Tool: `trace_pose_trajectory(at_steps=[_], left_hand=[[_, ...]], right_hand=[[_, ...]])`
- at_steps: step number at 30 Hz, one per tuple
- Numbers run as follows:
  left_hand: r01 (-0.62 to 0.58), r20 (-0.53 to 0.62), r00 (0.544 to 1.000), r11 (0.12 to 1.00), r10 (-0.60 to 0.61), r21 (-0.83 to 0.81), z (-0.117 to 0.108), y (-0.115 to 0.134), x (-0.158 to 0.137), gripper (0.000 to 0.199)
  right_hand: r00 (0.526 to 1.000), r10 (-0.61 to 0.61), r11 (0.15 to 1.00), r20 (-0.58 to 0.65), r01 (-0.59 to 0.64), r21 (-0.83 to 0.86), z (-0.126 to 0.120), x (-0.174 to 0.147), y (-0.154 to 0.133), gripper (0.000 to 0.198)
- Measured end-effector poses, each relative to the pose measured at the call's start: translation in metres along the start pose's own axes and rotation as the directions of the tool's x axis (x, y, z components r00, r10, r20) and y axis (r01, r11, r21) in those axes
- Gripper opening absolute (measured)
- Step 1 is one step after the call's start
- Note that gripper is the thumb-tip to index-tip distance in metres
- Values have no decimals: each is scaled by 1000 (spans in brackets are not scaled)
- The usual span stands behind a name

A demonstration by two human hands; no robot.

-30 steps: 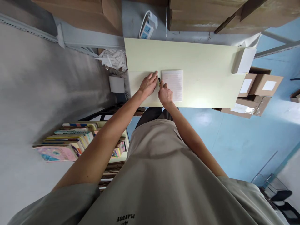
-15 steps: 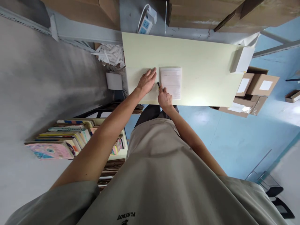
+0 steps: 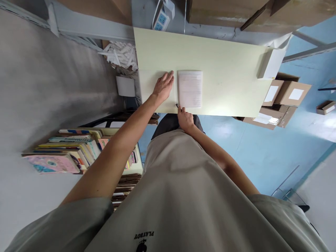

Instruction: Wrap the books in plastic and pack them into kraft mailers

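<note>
Paper (image 3: 190,89) with printed lines lies flat on the bench (image 3: 231,78), just right of the left hand (image 3: 164,85), whose grip is apart, palm down. The right hand (image 3: 186,119) has its grip clamped on a slim dark tool (image 3: 177,105) by the paper's near left corner.

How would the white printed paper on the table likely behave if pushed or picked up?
The printed paper lies flat, so it probably won't roll or tip. The table looks smooth, so a push would likely slide it. Its low profile suggests it may flex when lifted.
</note>
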State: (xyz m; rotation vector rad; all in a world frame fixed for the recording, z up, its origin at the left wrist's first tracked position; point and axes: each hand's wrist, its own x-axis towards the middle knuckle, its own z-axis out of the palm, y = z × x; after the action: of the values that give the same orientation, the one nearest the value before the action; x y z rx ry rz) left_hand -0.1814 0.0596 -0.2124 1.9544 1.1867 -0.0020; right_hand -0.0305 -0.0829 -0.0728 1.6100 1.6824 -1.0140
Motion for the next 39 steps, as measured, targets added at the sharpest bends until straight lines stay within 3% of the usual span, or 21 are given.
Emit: trace_pose_trajectory(at_steps=[4,8,13,18,20,23,25,27,28,29,31,34,36,39], left_hand=[[26,14,1000,999,-27,41,6,0,4,75],[75,5,997,995,-75,63,5,14,0,76],[60,-55,997,993,-55,97,-1,49,-21,67],[142,84,984,978,-156,154,-33,108,-32,48],[148,29,988,983,-152,108,-57,135,-30,49],[14,-196,981,999,-7,31,-106,174,-22,49],[-119,-386,915,993,119,26,-144,199,-16,49],[-234,-536,814,971,222,48,-181,223,-11,48],[-276,-592,764,959,258,62,-197,233,-10,46],[-307,-634,720,949,284,77,-211,243,-9,44],[-335,-689,656,937,309,100,-230,256,-10,39],[-320,-725,626,943,286,96,-231,258,-13,34],[-275,-723,651,960,231,59,-215,245,-15,31],[-125,-658,750,991,69,-38,-172,208,-16,30]], right_hand=[[996,-60,998,70,61,-11,-2,-11,7,70],[995,-94,995,37,93,36,-16,-24,29,69],[990,-21,988,-139,42,148,-55,-47,75,74],[919,-17,950,-395,138,279,-110,-61,118,74],[843,-49,924,-536,242,297,-138,-58,133,76],[637,-147,873,-756,443,203,-196,-46,151,77],[474,-221,845,-852,530,76,-245,-36,157,71],[346,-271,833,-898,553,-38,-296,-27,157,60],[303,-288,831,-908,550,-80,-320,-22,156,54],[289,-289,841,-913,531,-98,-343,-17,153,49],[336,-257,882,-906,465,-78,-381,-7,145,41],[439,-203,919,-875,394,-16,-415,14,135,35],[474,-189,929,-860,370,0,-426,26,131,34],[479,-207,946,-853,321,-49,-429,33,129,38]])
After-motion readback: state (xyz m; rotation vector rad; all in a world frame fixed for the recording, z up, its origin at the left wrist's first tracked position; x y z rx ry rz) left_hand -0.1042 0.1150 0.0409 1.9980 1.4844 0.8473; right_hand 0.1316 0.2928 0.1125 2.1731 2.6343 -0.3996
